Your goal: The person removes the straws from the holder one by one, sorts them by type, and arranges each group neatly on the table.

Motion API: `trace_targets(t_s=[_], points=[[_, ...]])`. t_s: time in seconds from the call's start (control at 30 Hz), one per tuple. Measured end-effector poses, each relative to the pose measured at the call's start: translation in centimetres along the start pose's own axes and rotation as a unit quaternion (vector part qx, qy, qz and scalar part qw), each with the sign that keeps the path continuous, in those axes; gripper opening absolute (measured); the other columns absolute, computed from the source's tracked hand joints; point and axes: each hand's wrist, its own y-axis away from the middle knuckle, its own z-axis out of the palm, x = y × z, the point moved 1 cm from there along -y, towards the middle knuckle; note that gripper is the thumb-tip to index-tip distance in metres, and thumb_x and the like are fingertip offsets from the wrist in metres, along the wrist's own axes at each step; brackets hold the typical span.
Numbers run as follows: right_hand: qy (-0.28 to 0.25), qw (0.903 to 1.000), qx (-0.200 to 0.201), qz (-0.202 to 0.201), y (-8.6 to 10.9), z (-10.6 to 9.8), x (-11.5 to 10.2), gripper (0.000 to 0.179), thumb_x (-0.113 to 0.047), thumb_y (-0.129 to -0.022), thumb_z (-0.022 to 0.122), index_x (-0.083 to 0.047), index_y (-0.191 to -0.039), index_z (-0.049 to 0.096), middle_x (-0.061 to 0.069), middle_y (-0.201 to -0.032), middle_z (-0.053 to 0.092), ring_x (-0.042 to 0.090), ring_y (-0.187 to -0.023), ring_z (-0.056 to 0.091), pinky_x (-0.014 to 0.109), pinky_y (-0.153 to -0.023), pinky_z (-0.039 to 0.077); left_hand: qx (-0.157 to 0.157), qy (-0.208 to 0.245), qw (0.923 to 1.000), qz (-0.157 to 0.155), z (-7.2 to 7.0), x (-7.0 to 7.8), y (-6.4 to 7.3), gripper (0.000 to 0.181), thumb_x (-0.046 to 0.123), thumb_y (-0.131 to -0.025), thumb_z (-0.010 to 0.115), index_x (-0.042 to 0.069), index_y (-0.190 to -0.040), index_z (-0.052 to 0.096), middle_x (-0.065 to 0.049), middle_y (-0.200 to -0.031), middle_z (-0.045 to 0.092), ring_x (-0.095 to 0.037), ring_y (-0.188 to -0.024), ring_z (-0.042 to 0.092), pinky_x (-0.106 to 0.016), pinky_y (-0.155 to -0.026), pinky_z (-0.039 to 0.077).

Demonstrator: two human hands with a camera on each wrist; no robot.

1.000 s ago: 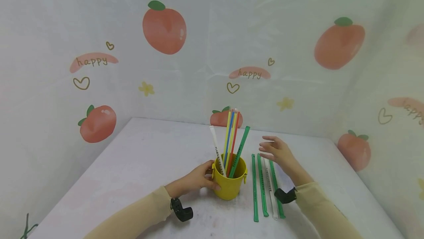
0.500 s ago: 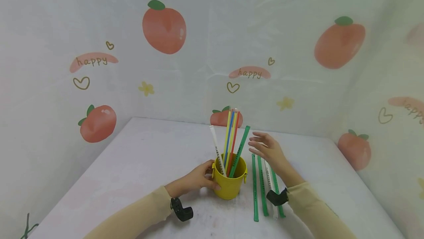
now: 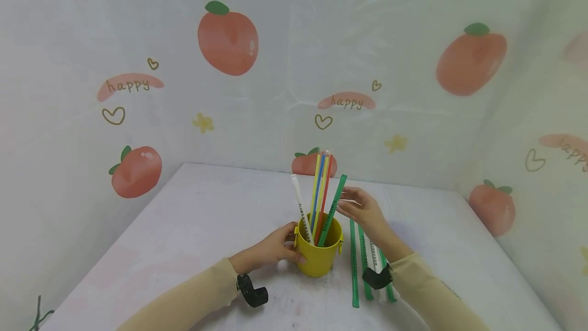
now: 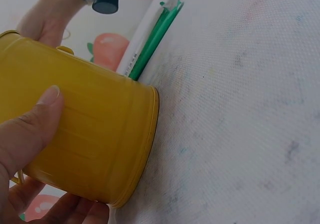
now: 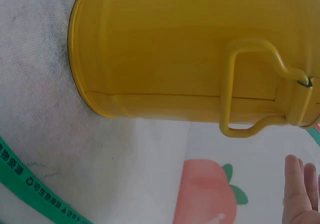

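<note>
A small yellow bucket (image 3: 317, 263) stands upright on the table. My left hand (image 3: 271, 247) grips it from the left; in the left wrist view the thumb (image 4: 37, 124) lies along its wall, the other fingers beneath. Inside lean a white paper-wrapped straw (image 3: 299, 199), several coloured straws (image 3: 316, 188) and a green-wrapped straw (image 3: 337, 198). My right hand (image 3: 367, 216) is beside the green straw's upper part, fingers extended; whether they touch it is hard to tell. The right wrist view shows straight fingers (image 5: 294, 184) beyond the bucket's side handle (image 5: 228, 89).
Right of the bucket lie several wrapped straws in a row, among them a green one (image 3: 354, 270) and a white one (image 3: 382, 295), partly under my right forearm. The white table (image 3: 220, 208) meets a fruit-printed curtain (image 3: 275, 117) behind and at the sides.
My right hand has moved left, from above the row of straws to the green straw standing in the bucket. The left hand and bucket have stayed still.
</note>
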Motion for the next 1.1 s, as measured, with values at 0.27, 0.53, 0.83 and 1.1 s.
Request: trace_targets(t_s=[0.27,0.53,0.83,1.1], points=[[-0.002,0.9998,0.007,0.021,-0.1,0.6,0.4,0.047,-0.002,-0.087,0.061,0.009,-0.126,0.038,0.018,-0.112,0.048,0.011,-0.095,0.06,0.031,-0.088,0.05,0.003,0.001,0.9999,-0.011,0.1,0.0,0.0,0.071,0.015,-0.072,0.079,0.011,-0.132,0.041,-0.002,-0.131,0.049,-0.025,-0.121,0.046,-0.042,-0.102,0.038],[0.014,0.9998,-0.004,0.015,-0.2,0.7,0.8,0.042,-0.009,-0.086,0.065,0.005,-0.121,0.046,0.02,-0.112,0.053,0.027,-0.104,0.06,0.032,-0.088,0.05,0.004,-0.001,0.9999,-0.01,0.0,-0.1,-0.1,0.071,0.016,-0.072,0.08,0.01,-0.131,0.041,-0.003,-0.131,0.049,-0.025,-0.121,0.046,-0.043,-0.103,0.037],[0.021,0.9994,-0.001,0.028,-0.1,1.1,0.5,0.043,-0.011,-0.085,0.065,0.005,-0.121,0.048,0.023,-0.111,0.053,0.026,-0.103,0.061,0.032,-0.087,0.05,0.002,-0.006,1.0,-0.005,0.0,0.0,0.0,0.074,0.016,-0.072,0.079,0.008,-0.134,0.039,-0.004,-0.131,0.049,-0.025,-0.12,0.047,-0.042,-0.103,0.037],[0.034,0.9987,0.009,0.036,-0.2,1.2,0.5,0.041,-0.01,-0.085,0.066,0.004,-0.119,0.049,0.019,-0.106,0.055,0.025,-0.102,0.061,0.032,-0.086,0.051,-0.002,-0.005,1.0,0.006,0.0,0.0,0.1,0.072,0.014,-0.074,0.078,0.006,-0.133,0.039,-0.005,-0.131,0.049,-0.025,-0.12,0.047,-0.042,-0.102,0.038]])
